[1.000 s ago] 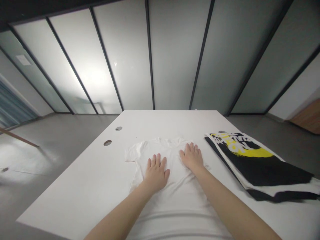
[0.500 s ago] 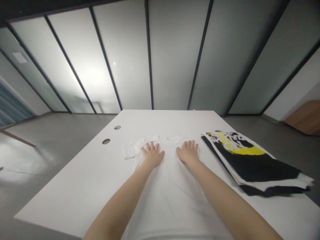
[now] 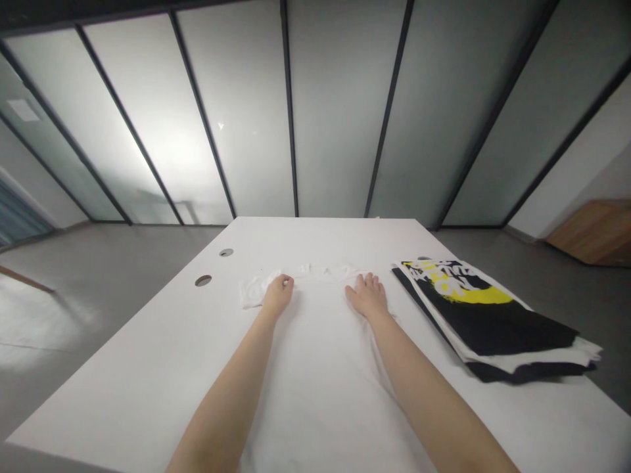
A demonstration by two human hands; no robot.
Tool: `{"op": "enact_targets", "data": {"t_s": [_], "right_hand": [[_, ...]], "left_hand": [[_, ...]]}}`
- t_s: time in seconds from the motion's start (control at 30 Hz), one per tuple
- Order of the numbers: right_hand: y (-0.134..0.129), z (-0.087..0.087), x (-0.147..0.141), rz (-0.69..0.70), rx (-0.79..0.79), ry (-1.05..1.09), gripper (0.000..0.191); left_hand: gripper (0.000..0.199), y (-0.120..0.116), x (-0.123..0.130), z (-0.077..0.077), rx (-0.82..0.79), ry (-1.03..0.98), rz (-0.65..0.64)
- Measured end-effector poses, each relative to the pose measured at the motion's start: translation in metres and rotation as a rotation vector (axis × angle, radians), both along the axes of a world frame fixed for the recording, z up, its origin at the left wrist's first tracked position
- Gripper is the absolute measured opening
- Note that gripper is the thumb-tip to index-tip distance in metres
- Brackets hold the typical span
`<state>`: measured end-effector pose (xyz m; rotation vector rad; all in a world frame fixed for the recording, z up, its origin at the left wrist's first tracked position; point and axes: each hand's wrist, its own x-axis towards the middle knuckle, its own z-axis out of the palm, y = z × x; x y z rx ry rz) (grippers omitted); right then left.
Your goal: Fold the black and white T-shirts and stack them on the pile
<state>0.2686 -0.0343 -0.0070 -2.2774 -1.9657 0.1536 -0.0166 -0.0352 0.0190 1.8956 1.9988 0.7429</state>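
Observation:
A white T-shirt (image 3: 325, 368) lies spread on the white table, its collar toward the far edge and its body running toward me. My left hand (image 3: 279, 294) is closed in a pinch at the shirt's left shoulder, beside the crumpled left sleeve (image 3: 252, 291); the fabric between the fingertips is barely visible. On the shirt's right upper part, my right hand (image 3: 367, 297) rests flat with its fingers spread. That hand and forearm hide most of the right sleeve.
To the right lies a stack of folded black and white clothes (image 3: 513, 325), its top piece printed in yellow and white. Round holes (image 3: 203, 280) pierce the table (image 3: 148, 368) near its left edge. Frosted glass panels (image 3: 330, 112) stand beyond the table.
My left hand has gone from lying flat with spread fingers to a pinch, shifting left toward the shirt's shoulder. My right hand stays flat in nearly the same place.

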Motion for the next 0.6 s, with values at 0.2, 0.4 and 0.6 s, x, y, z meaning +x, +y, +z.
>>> {"op": "enact_targets", "data": {"t_s": [0.2,0.4,0.6], "right_hand": [[-0.001,0.003,0.002,0.019,-0.007,0.006,0.067],[-0.002,0.006,0.002,0.020,0.023,0.034,0.058],[-0.003,0.006,0.003,0.022,0.023,0.035,0.055]], "left_hand": [[0.051,0.002,-0.062,0.016,-0.079,0.145,0.433],[0.054,-0.010,-0.095,0.012,-0.202,0.256,0.558],[0.029,0.001,-0.093,0.019,-0.202,0.176,0.435]]}}
